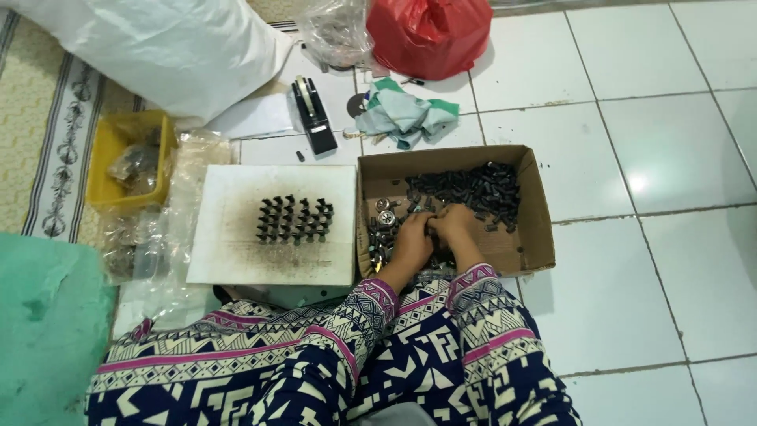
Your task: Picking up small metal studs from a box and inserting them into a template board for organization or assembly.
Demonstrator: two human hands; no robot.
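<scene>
- While the person is sitting on the white tiled floor (654, 150), patterned sleeves (410, 315) in navy, cream and pink are filling the near edge of the view.
- Both arms are reaching forward into an open cardboard box (532, 237) that is lying on the floor just ahead.
- Inside it the left hand (412, 241) and the right hand (455, 225) are resting side by side, touching, on a heap of small black parts (473, 188) mixed with a few silvery metal pieces (384, 211). Their fingers are curling down into the pile; whether they are pinching a piece cannot be told.
- Just left of the box a white board (236, 252), smudged dark, is lying flat and carrying a block of small black parts standing in rows (293, 219).
- Further left, clear plastic bags (150, 237) are lying beside a yellow tray (106, 193) holding more bagged pieces, next to a green mat (47, 331).
- Beyond the board a black tape dispenser (313, 114) is standing near a crumpled teal cloth (406, 114).
- Farthest away, a large white sack (165, 47), a clear bag (335, 31) and a red plastic bag (430, 31) are resting at the top edge.
</scene>
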